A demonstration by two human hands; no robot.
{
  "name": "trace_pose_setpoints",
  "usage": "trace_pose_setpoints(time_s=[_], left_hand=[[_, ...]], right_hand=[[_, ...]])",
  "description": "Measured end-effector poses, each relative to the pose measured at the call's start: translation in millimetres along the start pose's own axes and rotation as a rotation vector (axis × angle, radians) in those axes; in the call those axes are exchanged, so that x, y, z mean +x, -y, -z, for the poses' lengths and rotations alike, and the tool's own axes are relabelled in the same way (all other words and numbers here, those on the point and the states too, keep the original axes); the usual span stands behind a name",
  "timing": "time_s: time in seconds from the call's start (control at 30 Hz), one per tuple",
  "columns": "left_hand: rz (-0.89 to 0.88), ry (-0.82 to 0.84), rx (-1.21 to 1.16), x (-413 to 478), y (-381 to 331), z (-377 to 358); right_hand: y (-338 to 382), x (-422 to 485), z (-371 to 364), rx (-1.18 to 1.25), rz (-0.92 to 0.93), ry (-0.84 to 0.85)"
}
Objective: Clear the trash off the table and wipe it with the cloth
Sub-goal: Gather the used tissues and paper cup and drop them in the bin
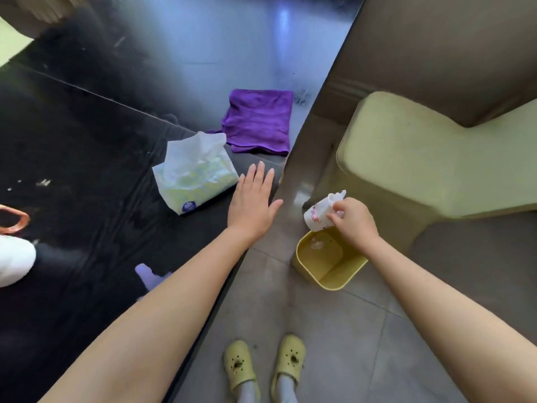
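1. Head view, the hands: the left hand lies flat on the glossy black desk at its right edge, fingers straight and spread, holding nothing. The right hand is off the desk to the right. Its fingers curl round a crumpled white paper cup with red print, which is tipped over the open yellow plastic bin on the floor.
2. What looks done: a small pale scrap lies in the bottom of the bin, so some trash seems to be cleared already. The cup hangs above the bin and is not yet let go.
3. What is left on the desk:
   - A soft white and pale-yellow tissue pack sits just left of the left hand; it probably belongs there.
   - White specks dot the desk further left.
   - At the left edge a white rounded object and an orange ring are cut off by the frame, so I cannot tell whether they are trash.
4. The wipe: the folded purple cloth lies at the far right edge of the desk, beyond the tissue pack, with neither hand on it. The desk shows smears and streaks, so wiping appears not to have started. By my reading the task is under halfway.
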State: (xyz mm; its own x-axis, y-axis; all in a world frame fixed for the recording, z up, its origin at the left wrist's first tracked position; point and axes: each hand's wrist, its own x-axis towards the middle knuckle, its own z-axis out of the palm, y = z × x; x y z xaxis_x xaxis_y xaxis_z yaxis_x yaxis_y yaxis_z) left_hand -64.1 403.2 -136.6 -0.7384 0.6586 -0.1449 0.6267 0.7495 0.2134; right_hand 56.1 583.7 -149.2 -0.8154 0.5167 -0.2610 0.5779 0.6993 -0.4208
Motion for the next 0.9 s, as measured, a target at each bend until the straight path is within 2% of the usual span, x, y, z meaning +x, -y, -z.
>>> trace_pose_setpoints(time_s=[0.2,0.47,0.77,0.9], left_hand=[[-0.015,-0.088,0.056,-2.9,1.8,-12.6],[-0.027,-0.16,0.101,-2.7,3.9,-19.9],[-0.038,-0.189,0.113,-3.1,4.7,-20.8],[-0.037,-0.184,0.113,-4.2,4.7,-19.5]], right_hand=[[-58.6,10.3,-84.1,-0.106,-0.085,0.051],[-105.2,19.8,-169.1,-0.121,-0.246,0.025],[-123.8,26.2,-194.5,-0.215,-0.312,0.17],[-124.6,24.0,-190.3,-0.215,-0.301,0.286]])
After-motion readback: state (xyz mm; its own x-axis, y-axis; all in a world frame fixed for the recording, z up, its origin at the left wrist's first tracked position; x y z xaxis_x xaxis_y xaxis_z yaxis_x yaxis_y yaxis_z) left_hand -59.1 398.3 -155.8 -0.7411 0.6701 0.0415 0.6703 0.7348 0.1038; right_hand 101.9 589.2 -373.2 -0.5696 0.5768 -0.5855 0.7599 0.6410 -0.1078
